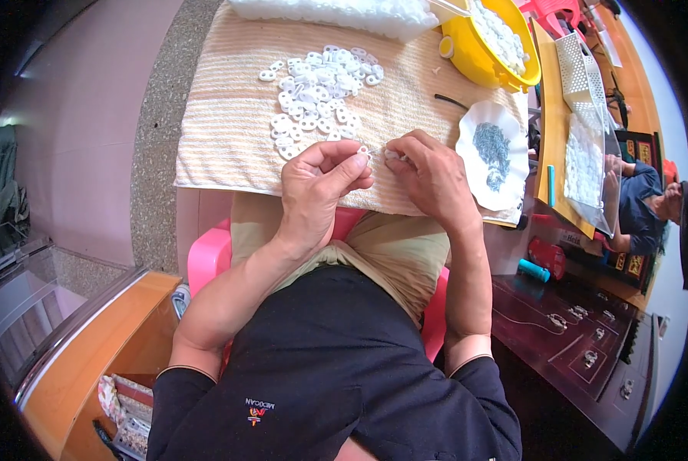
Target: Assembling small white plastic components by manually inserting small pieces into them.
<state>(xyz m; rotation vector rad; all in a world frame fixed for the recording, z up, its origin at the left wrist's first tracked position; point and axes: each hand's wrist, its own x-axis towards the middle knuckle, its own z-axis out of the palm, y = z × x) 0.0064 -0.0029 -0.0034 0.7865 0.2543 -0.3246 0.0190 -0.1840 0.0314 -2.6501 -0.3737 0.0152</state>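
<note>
- striped beige towel (229, 131) covers the work surface in front of the person, with a pale pink floor to the left of it.
- on the towel lies a heap of small white plastic rings (317, 92), spread loosely just beyond the hands.
- the left hand (317, 188) is curled almost closed; its thumb and first finger pinch a small white ring (365, 156) at the near edge of the towel.
- the right hand (432, 173) is also curled, and its fingertips pinch a small white piece (391, 154) just beside the ring in the left hand. i cannot tell if the two pieces touch.
- a white scalloped dish (513, 180) with small grey metal parts (491, 154) stands just to the right of the right hand.
- a yellow bowl (471, 58) with more white pieces stands at the far right corner of the towel.
- a pink plastic chair (206, 257) shows under the person's lap.
- at the right rim, another person in a blue sleeve (636, 196) sits at a wooden table.
</note>
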